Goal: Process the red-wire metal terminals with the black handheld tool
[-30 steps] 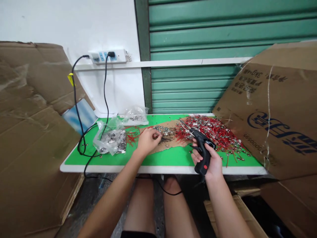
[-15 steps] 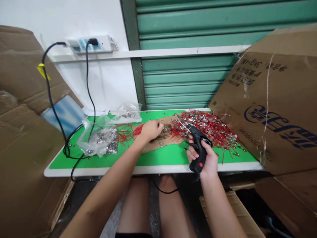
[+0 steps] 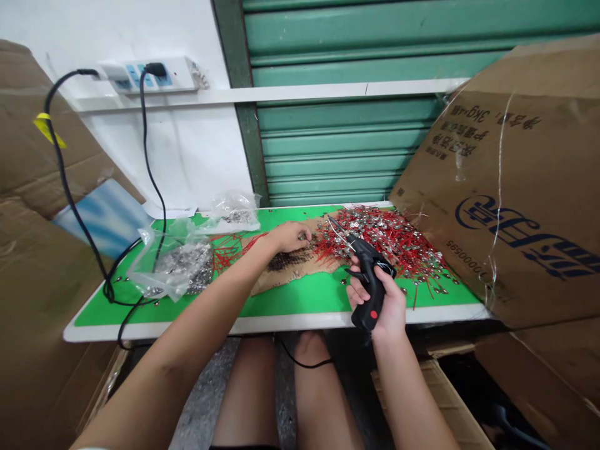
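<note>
My right hand [image 3: 391, 306] is wrapped round the grip of a black soldering gun [image 3: 368, 259] with a red dot near its base. The gun's thin metal tip points up and left, beside the pile of red wires with small shiny metal parts [image 3: 389, 231]. My left hand [image 3: 291, 237] is closed in a pinch above a torn cardboard strip [image 3: 281, 281]; what its fingertips hold is too small to make out. Dark, scorched-looking marks or bits cover the strip below that hand. Loose red wires [image 3: 227, 253] lie left of it, partly behind my forearm.
A clear plastic bag of small metal parts [image 3: 185, 265] lies on the left of the green tabletop [image 3: 107, 309], with another bag [image 3: 237, 212] behind. Black cords run from a power strip [image 3: 154, 74]. Large cardboard sheets [image 3: 529, 206] stand at both sides.
My left hand has moved right and slightly away over the cardboard strip, uncovering more dark marks. My right hand still holds the soldering gun in much the same place. The whole view has shifted slightly.
</note>
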